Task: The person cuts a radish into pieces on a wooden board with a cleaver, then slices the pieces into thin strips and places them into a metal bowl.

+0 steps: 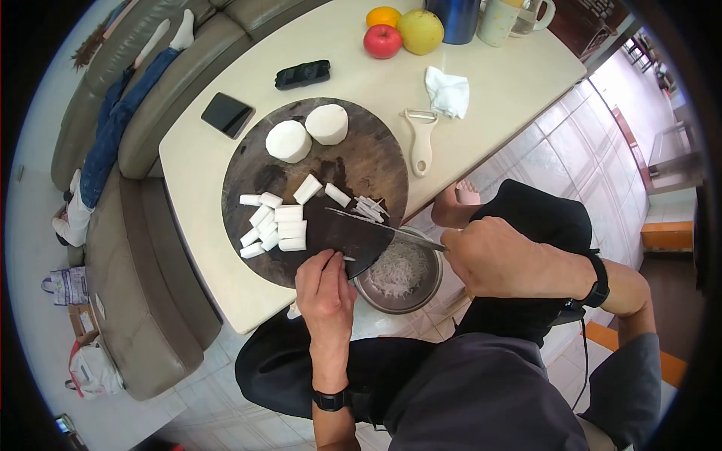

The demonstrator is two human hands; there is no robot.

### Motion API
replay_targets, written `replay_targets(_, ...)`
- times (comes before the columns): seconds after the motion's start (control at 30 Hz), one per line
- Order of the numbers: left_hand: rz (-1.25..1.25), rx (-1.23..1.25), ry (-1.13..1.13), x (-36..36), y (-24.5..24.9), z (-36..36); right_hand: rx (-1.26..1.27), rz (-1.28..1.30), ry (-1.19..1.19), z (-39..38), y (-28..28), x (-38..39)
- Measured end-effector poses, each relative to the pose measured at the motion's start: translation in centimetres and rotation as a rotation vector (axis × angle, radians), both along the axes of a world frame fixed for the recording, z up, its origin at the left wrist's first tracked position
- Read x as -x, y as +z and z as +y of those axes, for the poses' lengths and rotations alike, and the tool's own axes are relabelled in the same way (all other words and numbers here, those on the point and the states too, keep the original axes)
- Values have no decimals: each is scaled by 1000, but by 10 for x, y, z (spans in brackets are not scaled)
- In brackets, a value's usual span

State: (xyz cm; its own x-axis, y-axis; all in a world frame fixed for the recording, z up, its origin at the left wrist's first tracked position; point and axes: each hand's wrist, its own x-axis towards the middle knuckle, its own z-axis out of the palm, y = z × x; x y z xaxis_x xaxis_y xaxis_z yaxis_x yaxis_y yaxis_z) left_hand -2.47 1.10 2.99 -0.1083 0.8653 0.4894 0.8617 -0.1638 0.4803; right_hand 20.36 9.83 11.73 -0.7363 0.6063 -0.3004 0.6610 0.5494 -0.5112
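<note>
My right hand [492, 259] grips the handle of a kitchen knife [350, 233], its wide dark blade over the near side of the round wooden cutting board [244, 177]. My left hand [325, 289] is at the board's near edge, fingers bunched together, with a small white radish piece [349, 258] at the fingertips. Several cut radish blocks [289, 214] lie left of the blade. Thin radish strips [370, 207] sit just beyond its spine. Two thick peeled radish chunks [289, 141] stand at the far side. Below the board, a metal bowl [434, 282] holds shredded radish [395, 270].
On the cream table [192, 192] are a phone [227, 115], a black case [302, 74], a peeler [421, 143], a crumpled white cloth [447, 92], fruit [383, 41] and a blue container [455, 19]. Another person's legs [113, 143] rest on the sofa [147, 286].
</note>
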Motion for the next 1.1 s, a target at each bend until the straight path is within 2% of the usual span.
replay_targets(0.17, -7, -38, -64, -14, -1, 9, 2, 30, -10, -5, -3, -2)
replay_targets(0.27, -101, -32, 22, -17, 1, 3, 29, 28, -1, -11, 4, -5)
replay_targets(0.43, 34, -24, -40, -12, 0, 1, 59, 63, 37, -17, 7, -10)
replay_targets(0.6, 55, -18, -42, -13, 0, 2, 76, 18, 103, -16, 11, -11)
replay_targets(1.1, 65, 18, -17, -15, 0, 2, 212, 45, 21, -21, 15, -10)
